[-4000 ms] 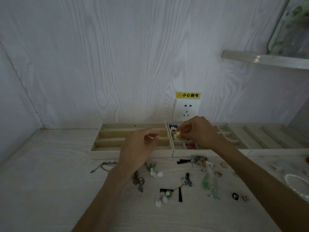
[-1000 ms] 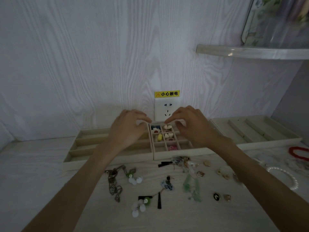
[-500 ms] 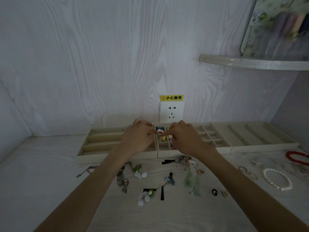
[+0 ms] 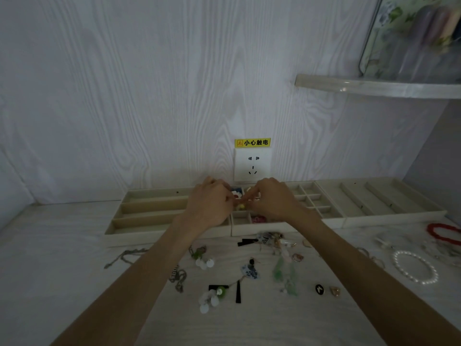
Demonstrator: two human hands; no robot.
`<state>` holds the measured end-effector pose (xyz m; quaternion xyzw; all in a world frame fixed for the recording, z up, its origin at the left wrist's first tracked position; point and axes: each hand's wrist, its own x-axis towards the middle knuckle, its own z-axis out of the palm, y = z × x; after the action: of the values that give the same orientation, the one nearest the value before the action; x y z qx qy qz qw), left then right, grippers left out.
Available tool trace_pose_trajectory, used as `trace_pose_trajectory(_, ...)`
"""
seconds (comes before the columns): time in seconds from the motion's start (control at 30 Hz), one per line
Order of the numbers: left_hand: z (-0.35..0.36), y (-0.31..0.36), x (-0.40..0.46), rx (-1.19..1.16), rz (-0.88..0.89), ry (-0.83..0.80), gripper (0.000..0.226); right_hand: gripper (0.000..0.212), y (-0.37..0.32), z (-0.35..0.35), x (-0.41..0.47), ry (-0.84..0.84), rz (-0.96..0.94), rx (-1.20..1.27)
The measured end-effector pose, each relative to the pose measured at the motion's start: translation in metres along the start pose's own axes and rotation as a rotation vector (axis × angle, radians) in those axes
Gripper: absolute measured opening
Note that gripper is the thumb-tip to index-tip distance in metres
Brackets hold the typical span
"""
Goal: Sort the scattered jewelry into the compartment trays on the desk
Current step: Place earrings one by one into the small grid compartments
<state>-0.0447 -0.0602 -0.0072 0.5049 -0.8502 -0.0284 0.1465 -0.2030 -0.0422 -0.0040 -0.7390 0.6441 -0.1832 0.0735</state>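
Both hands are working over the small-compartment tray (image 4: 282, 224), placing small pieces. The left hand (image 4: 210, 204) and right hand (image 4: 272, 202) are meeting fingertip to fingertip above a yellow piece (image 4: 241, 207); the fingers are curling inward, apparently pinching something tiny, though the dim view is not confirming it. The next move is calling for a release into one compartment. Scattered jewelry, including a pearl bracelet (image 4: 415, 267) and green earrings (image 4: 284, 273), is lying on the surface (image 4: 62, 283) awaiting sorting.
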Motion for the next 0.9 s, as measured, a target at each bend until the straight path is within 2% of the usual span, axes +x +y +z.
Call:
trace_pose_trajectory(0.1,-0.001,-0.001,0.0,-0.021,0.001,0.01,0.035,0.014,-0.001,0.002,0.006,-0.009,0.112,0.167)
trace_pose_trajectory(0.3,-0.001,-0.003,-0.001,-0.055,-0.043,-0.066,0.035,0.009,0.001,0.006,0.012,-0.018,0.168,0.204)
trace_pose_trajectory(0.5,-0.003,-0.005,-0.001,-0.1,-0.047,-0.067,0.036,0.025,0.003,0.004,0.017,-0.058,0.19,0.197)
trace_pose_trajectory(0.63,-0.008,-0.004,-0.003,-0.166,-0.059,-0.021,0.034,0.017,0.002,-0.003,0.012,-0.055,0.151,0.202)
trace_pose_trajectory(0.73,-0.011,-0.004,-0.006,-0.146,-0.061,-0.016,0.034,0.03,0.0,-0.007,0.008,-0.042,0.077,0.144)
trace_pose_trajectory(0.9,-0.01,-0.007,-0.007,-0.142,-0.053,-0.043,0.034,0.033,0.0,-0.006,0.005,-0.034,0.004,-0.013)
